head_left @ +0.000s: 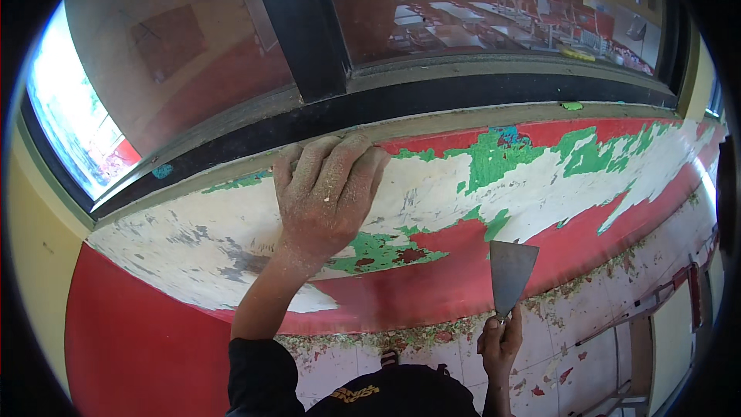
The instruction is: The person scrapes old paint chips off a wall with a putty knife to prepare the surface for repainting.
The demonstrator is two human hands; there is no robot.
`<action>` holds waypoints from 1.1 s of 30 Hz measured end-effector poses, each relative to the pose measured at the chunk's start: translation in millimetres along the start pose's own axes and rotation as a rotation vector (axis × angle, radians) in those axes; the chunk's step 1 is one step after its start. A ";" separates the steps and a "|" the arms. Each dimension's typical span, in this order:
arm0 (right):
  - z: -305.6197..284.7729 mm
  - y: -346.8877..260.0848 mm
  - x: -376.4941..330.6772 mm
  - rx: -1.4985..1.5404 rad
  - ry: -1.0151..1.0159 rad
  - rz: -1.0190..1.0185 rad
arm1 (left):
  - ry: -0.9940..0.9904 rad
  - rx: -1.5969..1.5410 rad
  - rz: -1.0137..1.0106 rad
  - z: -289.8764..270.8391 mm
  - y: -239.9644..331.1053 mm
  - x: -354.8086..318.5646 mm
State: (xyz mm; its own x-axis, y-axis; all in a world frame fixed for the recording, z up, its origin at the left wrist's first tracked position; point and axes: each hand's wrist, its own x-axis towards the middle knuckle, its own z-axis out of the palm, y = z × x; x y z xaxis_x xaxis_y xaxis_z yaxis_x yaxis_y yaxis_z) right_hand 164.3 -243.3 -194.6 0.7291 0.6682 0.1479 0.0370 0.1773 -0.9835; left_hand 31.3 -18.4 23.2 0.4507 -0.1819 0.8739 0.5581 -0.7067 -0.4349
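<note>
Scraper [512, 270] is clamped in my right grip [500, 344], down low on my right side, fingers wrapped round the handle with the flat grey blade pointing up. From up here the blade overlaps the red lower part of the wall [386, 293], just below a sliver of green, and honestly I can't tell if its edge is touching the paint.

My left grip [328, 193] is up on the wall, palm side down, fingers a bit apart and bent over the top edge by the tan ledge [463, 120]. It's coated in pale dust from the fingers down past the wrist.

The wall is a real patchwork: a big white area [421, 185] runs across the middle, with ragged green patches [494, 166] and a strip of red along the top on the right. Above the ledge there's a black window frame [478, 91] and big glass panes [193, 0], and in the right-hand one I can see tables and chairs (reflected or behind it, can't say).

Down at the bottom, paint flakes [417, 338] are piled along the base of the wall and scattered over the pale tiled floor [540, 347]. One of my feet [389, 357] pokes out past my black shirt [397, 394].
</note>
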 end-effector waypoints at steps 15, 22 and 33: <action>-12.8 -13.0 5.4 0.061 -0.105 -0.003 | -0.584 -0.603 0.229 6.2 48.8 -50.1; -7.5 -19.4 14.6 0.036 -0.076 -0.103 | -0.440 -0.023 0.022 -8.8 16.3 -20.5; 25.2 -79.1 60.9 0.209 -0.359 -0.277 | -0.403 -0.576 0.391 14.1 33.4 -37.2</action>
State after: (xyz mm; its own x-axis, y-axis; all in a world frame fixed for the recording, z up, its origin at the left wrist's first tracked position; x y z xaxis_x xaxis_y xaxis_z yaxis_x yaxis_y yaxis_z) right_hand 188.6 -198.4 -105.3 0.4290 0.7757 0.4629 0.0316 0.4993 -0.8659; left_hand 42.9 -25.6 -26.9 0.8172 -0.3060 0.4884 -0.0896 -0.9046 -0.4167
